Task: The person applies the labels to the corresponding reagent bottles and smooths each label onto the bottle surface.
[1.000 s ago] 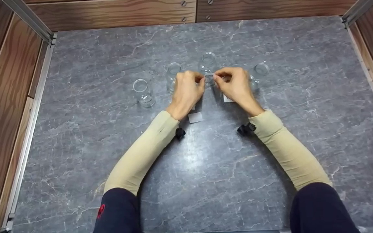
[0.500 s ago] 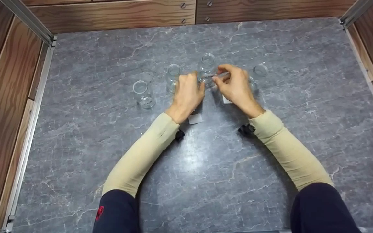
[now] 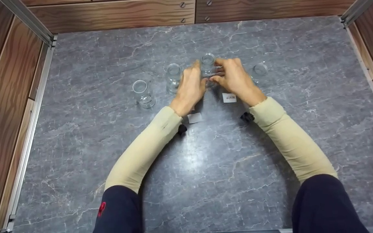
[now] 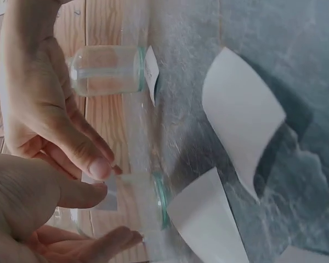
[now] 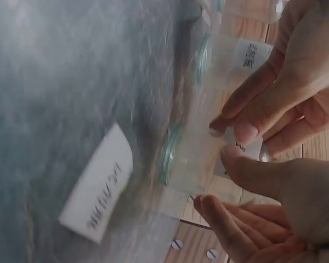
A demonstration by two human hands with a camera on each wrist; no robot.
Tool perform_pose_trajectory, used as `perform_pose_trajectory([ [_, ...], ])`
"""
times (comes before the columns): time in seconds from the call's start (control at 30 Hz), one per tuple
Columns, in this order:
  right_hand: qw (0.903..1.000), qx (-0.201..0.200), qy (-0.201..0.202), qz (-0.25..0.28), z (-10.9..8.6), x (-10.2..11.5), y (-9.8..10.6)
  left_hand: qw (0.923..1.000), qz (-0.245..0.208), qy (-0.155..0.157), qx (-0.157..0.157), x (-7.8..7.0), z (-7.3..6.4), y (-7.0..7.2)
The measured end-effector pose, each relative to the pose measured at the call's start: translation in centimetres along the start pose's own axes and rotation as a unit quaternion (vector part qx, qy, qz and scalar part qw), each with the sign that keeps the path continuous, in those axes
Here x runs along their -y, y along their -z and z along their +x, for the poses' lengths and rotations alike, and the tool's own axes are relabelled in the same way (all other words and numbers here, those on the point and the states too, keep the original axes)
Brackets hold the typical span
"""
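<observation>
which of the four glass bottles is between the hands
The third bottle from the left in the head view. It alone stands between the left hand and right hand; the other bottles stand outside them.

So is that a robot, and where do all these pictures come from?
No robot here: these are a person's bare left hand and right hand. One camera, worn on the head, looks down at everything. Two more, the small black cameras at the wrists, give the sideways close-ups. On the grey tabletop stand four clear glass jars, with loose white papers nearby. The hands are around the third jar from the left, thumbs touching a small white label.
</observation>
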State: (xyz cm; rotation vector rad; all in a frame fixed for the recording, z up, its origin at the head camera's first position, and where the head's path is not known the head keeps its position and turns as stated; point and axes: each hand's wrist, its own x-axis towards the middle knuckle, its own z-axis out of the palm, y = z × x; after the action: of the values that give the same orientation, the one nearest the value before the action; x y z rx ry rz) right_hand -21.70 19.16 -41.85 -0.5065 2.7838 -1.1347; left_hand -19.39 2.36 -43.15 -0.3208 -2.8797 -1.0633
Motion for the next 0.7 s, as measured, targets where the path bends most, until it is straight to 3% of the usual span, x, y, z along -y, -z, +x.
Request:
perform_pose_trajectory([
  [0.3, 0.9959, -0.006, 0.031, -0.085, 0.2, 0.4, 0.8, 1.0000, -0.005, -0.005, 0.002, 0.0, 0.0, 0.0],
  [0.53, 0.9946, -0.009, 0.030, -0.099, 0.5, 0.5, 1.1, 0.9992, 0.028, 0.008, 0.027, -0.1, 0.5, 0.8],
  [0.7, 0.9931, 0.003, 0.029, -0.114, 0.7, 0.7, 1.3, 0.9987, 0.042, 0.000, 0.027, -0.1, 0.7, 1.2],
])
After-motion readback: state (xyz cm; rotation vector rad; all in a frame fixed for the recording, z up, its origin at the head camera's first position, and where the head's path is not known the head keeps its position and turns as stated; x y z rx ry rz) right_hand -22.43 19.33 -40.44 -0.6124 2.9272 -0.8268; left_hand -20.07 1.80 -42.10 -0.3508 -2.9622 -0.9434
